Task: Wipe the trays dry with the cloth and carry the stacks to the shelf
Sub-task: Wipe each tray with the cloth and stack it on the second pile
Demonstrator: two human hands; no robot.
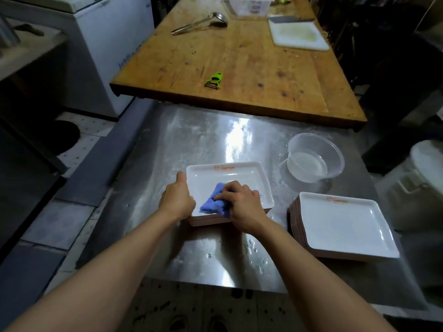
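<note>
While the right hand point(242, 207) is pressing curled fingers onto the blue cloth point(213, 203) inside the top white tray point(242, 180) at frame centre, the left hand point(177, 200) is gripping that stack's left edge, apparently with thumb extended. A second tray stack point(345, 224) is sitting lower right on the wet steel table point(203, 135).

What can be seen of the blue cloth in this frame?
The blue cloth is a small, soft, bunched-up rag, crumpled rather than spread flat. It lies inside the top white tray of the left stack, toward the near edge. The right hand grips it, fingers curled over its right part and hiding some of it. The left hand holds the tray's left rim, not clearly touching the cloth.
</note>
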